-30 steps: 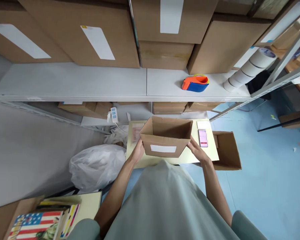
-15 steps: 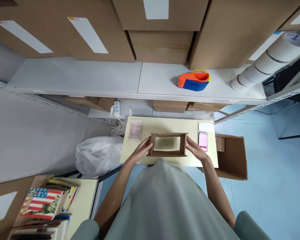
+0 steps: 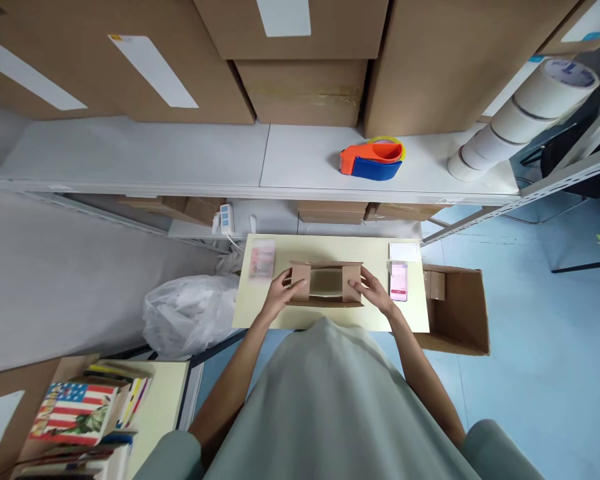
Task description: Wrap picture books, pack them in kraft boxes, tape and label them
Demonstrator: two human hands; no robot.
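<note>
Between my two hands, over the cream table [image 3: 340, 249], is a small brown cardboard box [image 3: 301, 283]. Its two short end flaps are folded inward, while the long flaps stand up; light table colour shows through the middle gap. My left hand [image 3: 281, 293] grips the left end, thumb on that flap. At the right end my right hand [image 3: 373, 291] does the same, thumb pressed on the other flap. A phone with a pink screen [image 3: 399, 281] lies right of my right hand. A flat packet with pinkish print [image 3: 262, 259] lies left of the box.
On the shelf [image 3: 180, 153] above stand large cartons [image 3: 300, 90], an orange and blue tape dispenser [image 3: 373, 160] and a leaning stack of white tape rolls [image 3: 515, 123]. An open carton [image 3: 463, 313] sits right of the table. A white plastic bag [image 3: 190, 313] and books [image 3: 77, 410] are at left.
Both short end flaps of the box have been folded inward, with my thumbs now over them. The whole view has shifted slightly, so things appear further left.
</note>
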